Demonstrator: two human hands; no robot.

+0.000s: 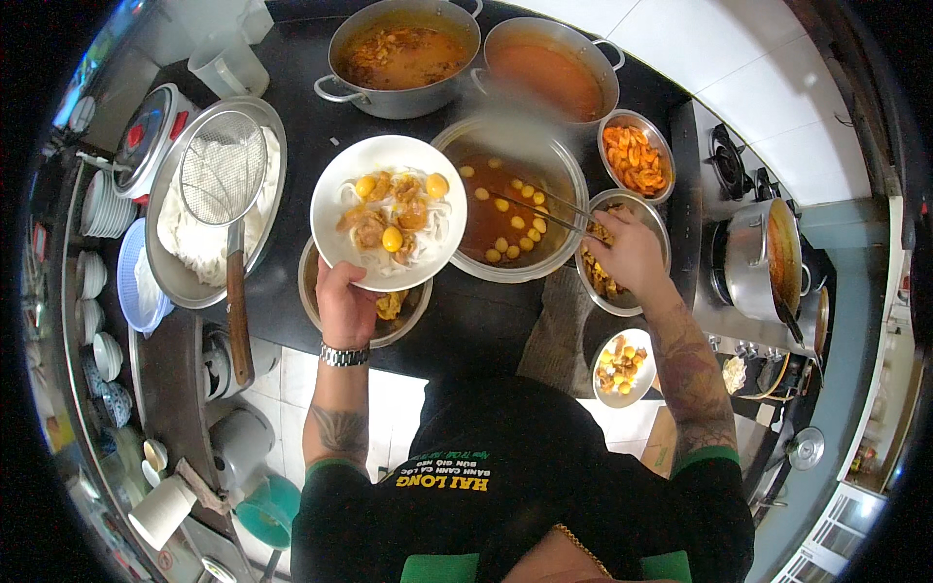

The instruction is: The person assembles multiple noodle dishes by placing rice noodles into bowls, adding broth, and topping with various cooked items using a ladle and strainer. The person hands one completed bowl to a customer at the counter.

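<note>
My left hand (346, 309) is closed on the near rim of a white bowl (333, 185). Inside it lie white noodles (425, 216), pieces of meat (367, 230) and a few small yellow eggs. My right hand (625, 255) grips a pair of chopsticks (554, 221), their tips reaching into a round metal pot (573, 173). Small eggs (518, 222) float there in reddish-brown broth. Below that wrist sits a metal bowl of yellowish meat (599, 275). Another metal bowl (420, 316) with meat is partly hidden under the white bowl and my left hand.
Two large pots, one of chunky stew (403, 53) and one of orange broth (544, 78), stand behind. A strainer (224, 175) lies over a noodle basin (277, 209) at left. Shrimp (637, 160), an egg-and-meat bowl (624, 389) and a stove pot (753, 262) are at right.
</note>
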